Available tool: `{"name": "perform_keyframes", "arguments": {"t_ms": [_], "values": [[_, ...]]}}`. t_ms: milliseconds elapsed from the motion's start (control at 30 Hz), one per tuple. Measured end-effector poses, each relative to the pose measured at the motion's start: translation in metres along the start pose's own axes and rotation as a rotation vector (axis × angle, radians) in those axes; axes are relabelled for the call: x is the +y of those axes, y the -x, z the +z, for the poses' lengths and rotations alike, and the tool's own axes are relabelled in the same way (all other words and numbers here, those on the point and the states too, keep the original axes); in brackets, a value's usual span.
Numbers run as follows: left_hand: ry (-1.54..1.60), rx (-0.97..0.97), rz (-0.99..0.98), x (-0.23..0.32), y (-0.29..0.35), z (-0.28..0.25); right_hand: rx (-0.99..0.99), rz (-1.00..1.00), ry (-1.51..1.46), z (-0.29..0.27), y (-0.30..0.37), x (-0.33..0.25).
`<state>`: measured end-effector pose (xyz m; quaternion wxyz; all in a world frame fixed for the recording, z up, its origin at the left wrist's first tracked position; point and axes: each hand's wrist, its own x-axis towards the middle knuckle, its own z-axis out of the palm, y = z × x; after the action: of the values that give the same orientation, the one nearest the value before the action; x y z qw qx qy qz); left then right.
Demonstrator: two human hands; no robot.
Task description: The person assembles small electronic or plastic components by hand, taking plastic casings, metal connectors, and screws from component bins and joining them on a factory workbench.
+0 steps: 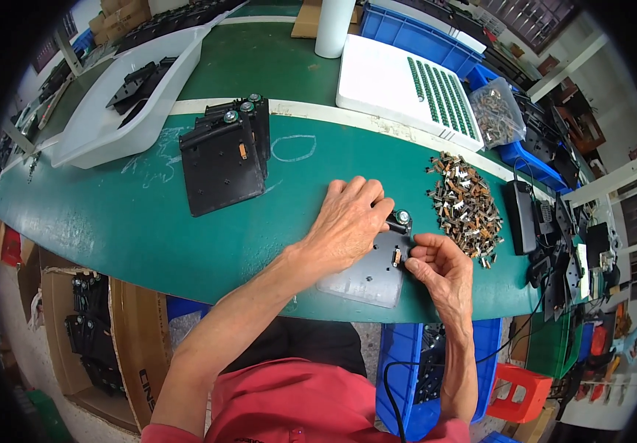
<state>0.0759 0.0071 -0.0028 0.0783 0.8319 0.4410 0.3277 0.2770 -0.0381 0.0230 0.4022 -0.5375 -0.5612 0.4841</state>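
A flat black plate (pixel 362 280) with a thick rolled end and a round silver cap lies on the green table in front of me. My left hand (pixel 348 225) reaches across it, fingers bent and closed around its thick far end; the fingertips are partly hidden. On the plate's right half sits a small part with an orange-brown strip (pixel 396 256). Right beside that strip is my right hand (pixel 444 273), thumb and fingers curled close together at the plate's right edge. Whether something tiny is between them cannot be made out.
Similar black plates (pixel 222 166) are stacked to the left. A heap of small metal parts (pixel 466 210) lies right. Behind stand a white tub (pixel 130 111) and a white foam tray (pixel 377 77) with rows of green pieces. A blue bin (pixel 396 369) and cardboard box (pixel 137 347) stand below the edge.
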Motion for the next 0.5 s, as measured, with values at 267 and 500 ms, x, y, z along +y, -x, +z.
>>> {"name": "perform_keyframes", "arguments": {"t_ms": [267, 500], "values": [[-0.011, 0.099, -0.033, 0.001, 0.001, -0.005, 0.002, 0.016, 0.041, 0.002, 0.018, -0.01], [-0.09, 0.06, -0.092, 0.003, 0.0, -0.021, -0.158, 0.19, -0.266, 0.014, 0.025, -0.011]]}}
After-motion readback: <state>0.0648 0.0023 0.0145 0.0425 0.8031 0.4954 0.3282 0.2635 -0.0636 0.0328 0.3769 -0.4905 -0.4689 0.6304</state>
